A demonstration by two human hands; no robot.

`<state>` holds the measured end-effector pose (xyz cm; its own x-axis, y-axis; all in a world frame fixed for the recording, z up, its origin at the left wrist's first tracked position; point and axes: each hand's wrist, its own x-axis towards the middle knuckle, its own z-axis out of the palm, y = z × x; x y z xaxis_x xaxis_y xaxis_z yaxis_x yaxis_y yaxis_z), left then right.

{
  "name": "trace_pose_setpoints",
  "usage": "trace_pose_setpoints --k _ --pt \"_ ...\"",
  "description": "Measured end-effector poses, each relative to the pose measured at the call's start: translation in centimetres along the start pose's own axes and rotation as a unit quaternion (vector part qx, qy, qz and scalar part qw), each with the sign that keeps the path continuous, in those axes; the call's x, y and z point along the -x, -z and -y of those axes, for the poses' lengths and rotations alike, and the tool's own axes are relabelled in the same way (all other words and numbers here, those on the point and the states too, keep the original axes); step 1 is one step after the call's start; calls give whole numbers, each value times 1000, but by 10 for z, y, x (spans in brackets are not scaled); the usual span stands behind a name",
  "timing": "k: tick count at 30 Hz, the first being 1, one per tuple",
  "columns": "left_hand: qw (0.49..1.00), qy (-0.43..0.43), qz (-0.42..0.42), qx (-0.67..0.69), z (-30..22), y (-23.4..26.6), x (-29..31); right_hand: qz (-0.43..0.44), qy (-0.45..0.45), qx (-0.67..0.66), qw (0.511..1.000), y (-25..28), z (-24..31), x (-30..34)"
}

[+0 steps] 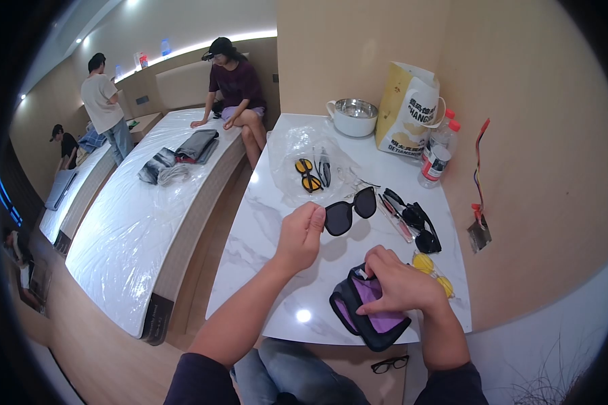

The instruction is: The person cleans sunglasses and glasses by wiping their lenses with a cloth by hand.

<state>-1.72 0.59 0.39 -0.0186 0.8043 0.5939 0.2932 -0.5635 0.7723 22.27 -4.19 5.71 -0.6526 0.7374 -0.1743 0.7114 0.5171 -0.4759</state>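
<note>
My left hand (301, 236) pinches a pair of black sunglasses (339, 219) at one end, holding them over the white marble-patterned table (250, 280). The dark lenses face me. Near the table's front edge lies an opened black soft case (349, 295) with a purple lining. My right hand (403, 282) grips its upper edge, the fingers at the far rim and the thumb against the lining. Just beyond the sunglasses, a clear plastic bag (284, 152) bears yellow-lensed glasses (307, 174). More black sunglasses (425, 229) rest to the right, and yellow glasses (423, 263) lie beside my right hand.
At the table's back stand a white pot (355, 121), a yellow-and-white paper bag (400, 111) and red-capped bottles (437, 158). Black-framed glasses (390, 364) lie below the front edge. Wires (478, 175) hang from the right wall. Several people are near plastic-covered beds (135, 229) at left.
</note>
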Motion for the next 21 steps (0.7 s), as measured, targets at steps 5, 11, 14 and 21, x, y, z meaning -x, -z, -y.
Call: trace_pose_setpoints --k 5,11,14,21 --pt "1000 -9 0 -5 2 -2 -1 -32 69 67 995 -6 -1 2" --pt "1000 1 5 -14 -2 -1 -1 -43 58 83 994 -5 -3 -2" --pt "1000 -7 1 -15 1 -2 -1 -115 52 80 989 -5 -4 -3" --pt "1000 1 -1 -11 2 -1 0 -253 52 -45 965 7 16 -3"
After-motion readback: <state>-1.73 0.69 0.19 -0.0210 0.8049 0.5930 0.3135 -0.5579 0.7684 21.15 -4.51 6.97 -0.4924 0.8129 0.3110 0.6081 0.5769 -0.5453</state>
